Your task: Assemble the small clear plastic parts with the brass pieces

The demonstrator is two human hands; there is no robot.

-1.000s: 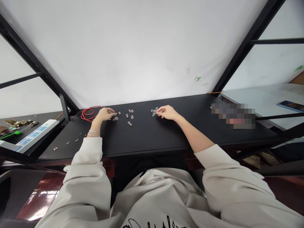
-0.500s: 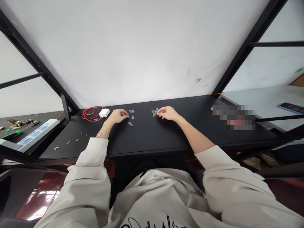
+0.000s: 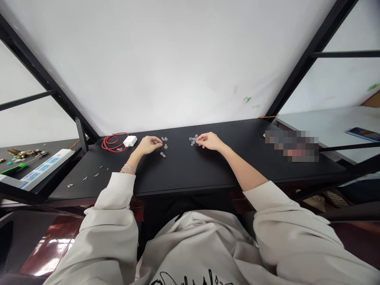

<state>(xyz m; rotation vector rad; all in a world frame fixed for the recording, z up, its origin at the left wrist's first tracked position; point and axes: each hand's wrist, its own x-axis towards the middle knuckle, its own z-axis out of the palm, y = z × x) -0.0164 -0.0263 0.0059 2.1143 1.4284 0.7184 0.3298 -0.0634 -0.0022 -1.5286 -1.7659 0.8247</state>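
My left hand (image 3: 149, 145) rests on the black tabletop (image 3: 184, 168), its curled fingertips just left of several small clear glass bulbs (image 3: 165, 142). One more bulb with a copper tip (image 3: 162, 154) lies below them, apart from my fingers. My right hand (image 3: 209, 141) has its fingertips at a small cluster of clear bulbs (image 3: 193, 139). Whether either hand pinches a tiny piece is hidden at this size.
A white charger (image 3: 130, 141) and a coiled red cable (image 3: 113, 141) lie at the table's far left. Small metal pieces (image 3: 86, 178) lie near the front left. A power strip (image 3: 44, 168) sits on a lower left surface. A pixelated patch (image 3: 292, 146) covers something at right.
My left hand has moved right, uncovering the white charger. The clear bulbs that lay by it earlier are gone from that spot. My right hand has stayed at its cluster.
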